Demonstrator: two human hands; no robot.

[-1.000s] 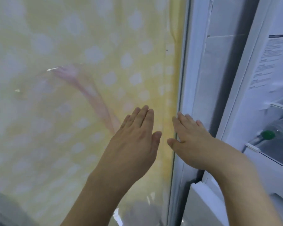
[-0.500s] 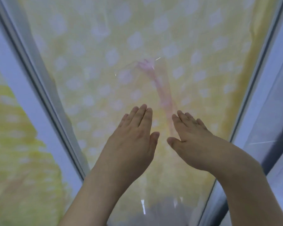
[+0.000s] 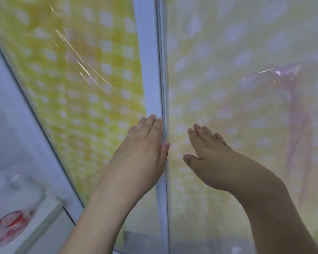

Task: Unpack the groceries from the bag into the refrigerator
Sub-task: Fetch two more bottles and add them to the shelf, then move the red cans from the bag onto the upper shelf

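Note:
Two refrigerator doors fill the view, both covered in yellow checked film: the left door and the right door. They meet at a white vertical seam. My left hand lies flat with straight fingers on the left door, right at the seam. My right hand presses flat on the right door beside it. Neither hand holds anything. A pale plastic grocery bag with a red print shows blurred at the lower left.
A white frame edge runs diagonally along the left door's outer side. The bag sits on a white surface at the bottom left. A pink reflection shows on the right door's glossy film.
The view has swung left: the seam between the doors now stands in the middle and the open fridge interior at the right is gone. Both hands stay flat; the left has reached the seam.

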